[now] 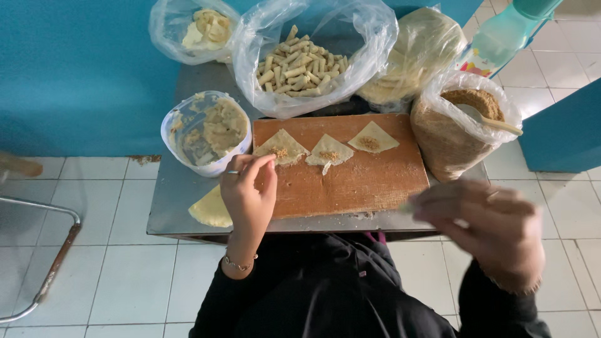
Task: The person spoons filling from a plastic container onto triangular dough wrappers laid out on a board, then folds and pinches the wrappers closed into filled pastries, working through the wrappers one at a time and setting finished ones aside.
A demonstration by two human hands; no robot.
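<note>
White floor tiles and a blue wall surround a small grey metal table (169, 194) carrying a brown wooden board (350, 181). Three pale triangular dough wrappers with crumb filling lie along the board's far edge: left wrapper (282, 148), middle wrapper (330, 151), right wrapper (373, 139). Left hand (248, 194), fingers curled, fingertips (266, 161) touching the left wrapper's near edge; pinch not confirmed. Right hand (494, 228) blurred, off the table's right corner; grip cannot be told. White tub of paste (206, 133) just beside the left hand; clear bag of rolled pastries (300, 59) behind the board.
</note>
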